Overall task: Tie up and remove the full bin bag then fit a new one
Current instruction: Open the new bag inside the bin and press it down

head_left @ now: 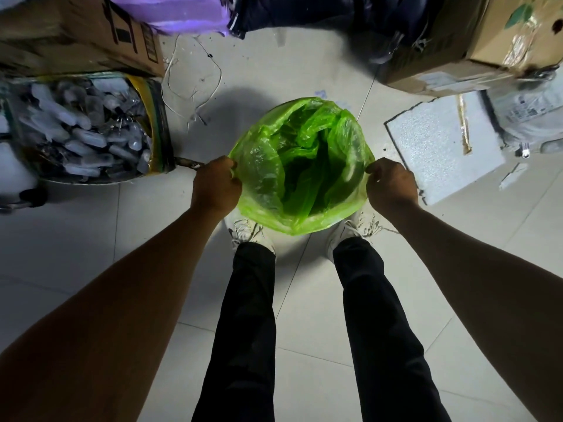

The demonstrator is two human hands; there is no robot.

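Above the white shoes point(249, 233) on the pale tiled floor point(91, 239), the left hand point(216, 185) and right hand point(391, 184) each clamp their grip on opposite edges of the translucent green plastic bin bag point(301, 166), its open mouth stretched between them.

Cardboard boxes point(82, 35) fill the upper left and upper right point(475, 47); a sack of clear plastic bottles point(85, 129) sits left, a white foam slab point(441, 144) right.
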